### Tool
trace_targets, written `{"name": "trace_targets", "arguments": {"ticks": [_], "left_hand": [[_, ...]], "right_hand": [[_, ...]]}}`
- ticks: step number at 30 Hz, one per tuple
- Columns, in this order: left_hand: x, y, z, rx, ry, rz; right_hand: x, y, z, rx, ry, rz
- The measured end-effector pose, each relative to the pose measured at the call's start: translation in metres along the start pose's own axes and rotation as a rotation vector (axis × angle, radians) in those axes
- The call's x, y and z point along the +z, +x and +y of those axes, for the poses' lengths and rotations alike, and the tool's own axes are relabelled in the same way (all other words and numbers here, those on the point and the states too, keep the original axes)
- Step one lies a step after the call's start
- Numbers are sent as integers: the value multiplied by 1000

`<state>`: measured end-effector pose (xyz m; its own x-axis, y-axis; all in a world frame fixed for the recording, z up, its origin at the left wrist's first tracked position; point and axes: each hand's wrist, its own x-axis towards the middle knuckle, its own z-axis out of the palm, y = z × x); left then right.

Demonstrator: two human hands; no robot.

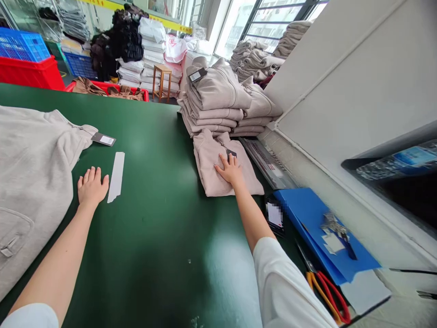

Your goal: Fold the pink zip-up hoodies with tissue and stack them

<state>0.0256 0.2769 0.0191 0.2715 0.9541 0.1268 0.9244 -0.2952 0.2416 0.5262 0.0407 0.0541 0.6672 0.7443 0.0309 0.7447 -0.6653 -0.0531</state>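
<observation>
My right hand (231, 170) lies spread on a folded beige sweatshirt (213, 171), its fingertips by the dark hang tag (231, 153) at the collar. On the green table (153, 237), my left hand (91, 187) rests flat with nothing in it. It sits between a strip of white tape (116, 177) and an unfolded light grey-beige garment (30, 159). That garment has a dark tag with a white label (104, 139) at its neck and runs out of view on the left.
Behind the folded sweatshirt stands a stack of folded beige garments (215, 95). Along the right edge lie a blue folder (317, 228), scissors with red and orange handles (329, 291) and a phone-like dark item (275, 215). Red crates (30, 73) stand beyond the table.
</observation>
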Motion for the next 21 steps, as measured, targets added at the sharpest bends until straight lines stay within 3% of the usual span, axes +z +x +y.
{"name": "trace_targets", "arguments": {"ticks": [7,11,15,18,21], "left_hand": [[-5,1,2,13,-21,19],[-6,2,0,29,-15,27],[-4,5,-4,45,12,31],[-3,8,-5,35,37,35],[-4,10,-3,12,73,4]], "right_hand": [[11,-3,-5,-185,-181,271],[12,-16,-33,-218,-169,243],[21,-57,-98,-124,-26,120],[38,-107,-171,-347,125,17],[53,-142,-246,-416,275,-2]]}}
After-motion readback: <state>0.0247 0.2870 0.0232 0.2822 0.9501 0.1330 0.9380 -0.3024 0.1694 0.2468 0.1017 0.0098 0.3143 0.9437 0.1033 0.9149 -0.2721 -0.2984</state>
